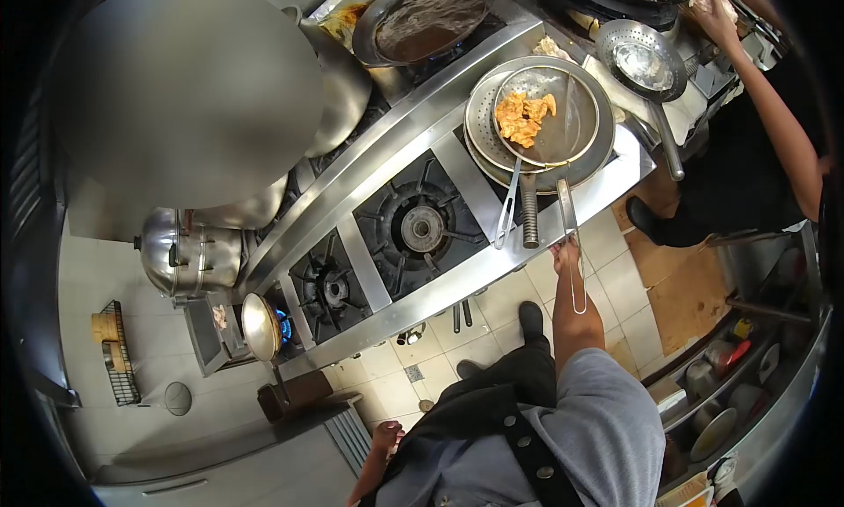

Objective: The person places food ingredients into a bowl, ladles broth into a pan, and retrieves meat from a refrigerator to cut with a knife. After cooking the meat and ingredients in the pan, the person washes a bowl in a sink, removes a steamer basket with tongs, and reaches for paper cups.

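Along the front edge of the stove (466, 182), the person's right hand (567, 255) sits beneath a long wire handle (569, 206) that juts over the edge, probably turned outward for easy reach. I cannot tell whether its fingers pinch that handle, the edge or nothing. Browned food pieces (524, 118) lie in a mesh strainer (576, 111), nested in a perforated ladle (479, 113) above a wide pan (604, 151), a stack that would presumably let oil drip through and be caught. The left hand (388, 435) hangs low beside the body, well apart from the stack; its fingers look curled, but whether they hold anything is unclear. Off to the left, a frying pan (258, 325) rests over a blue flame (285, 325), likely for heating.
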Demonstrator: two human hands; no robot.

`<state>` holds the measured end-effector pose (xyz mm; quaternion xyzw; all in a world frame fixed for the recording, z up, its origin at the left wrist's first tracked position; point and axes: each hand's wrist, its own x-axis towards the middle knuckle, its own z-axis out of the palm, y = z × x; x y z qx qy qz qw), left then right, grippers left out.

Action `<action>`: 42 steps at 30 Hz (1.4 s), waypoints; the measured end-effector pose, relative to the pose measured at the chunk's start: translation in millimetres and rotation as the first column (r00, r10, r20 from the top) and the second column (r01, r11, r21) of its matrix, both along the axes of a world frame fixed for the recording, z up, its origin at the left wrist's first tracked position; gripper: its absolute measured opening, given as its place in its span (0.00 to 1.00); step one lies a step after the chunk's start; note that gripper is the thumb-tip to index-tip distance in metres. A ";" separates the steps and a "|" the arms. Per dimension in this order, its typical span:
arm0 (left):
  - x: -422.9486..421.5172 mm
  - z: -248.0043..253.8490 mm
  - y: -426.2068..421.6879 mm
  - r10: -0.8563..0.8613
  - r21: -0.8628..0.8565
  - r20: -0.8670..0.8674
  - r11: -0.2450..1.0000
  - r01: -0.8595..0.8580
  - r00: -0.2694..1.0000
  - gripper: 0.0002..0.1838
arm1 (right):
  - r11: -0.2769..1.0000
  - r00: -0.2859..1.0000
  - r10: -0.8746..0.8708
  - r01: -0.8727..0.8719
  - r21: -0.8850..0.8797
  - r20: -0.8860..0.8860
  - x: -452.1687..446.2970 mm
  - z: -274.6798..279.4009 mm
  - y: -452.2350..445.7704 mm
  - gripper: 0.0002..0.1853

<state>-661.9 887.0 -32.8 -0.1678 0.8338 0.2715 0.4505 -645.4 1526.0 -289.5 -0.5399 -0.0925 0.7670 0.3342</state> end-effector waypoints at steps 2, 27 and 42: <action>4.0 -5.4 -10.5 0.119 0.082 0.018 0.989 -0.120 0.993 0.13 | 0.999 0.999 0.035 -0.035 0.024 0.002 0.9 -4.4 0.5 0.15; 72.1 -52.7 -125.6 0.483 0.114 -0.160 0.875 -0.470 0.861 0.19 | -0.858 -0.798 0.495 -0.511 0.050 0.342 -68.7 147.3 -334.1 0.31; 114.5 -28.7 -390.7 0.965 0.536 -0.216 0.244 -0.808 0.148 0.16 | -0.439 -0.728 0.549 0.167 0.883 0.410 -207.2 518.2 -1063.6 0.40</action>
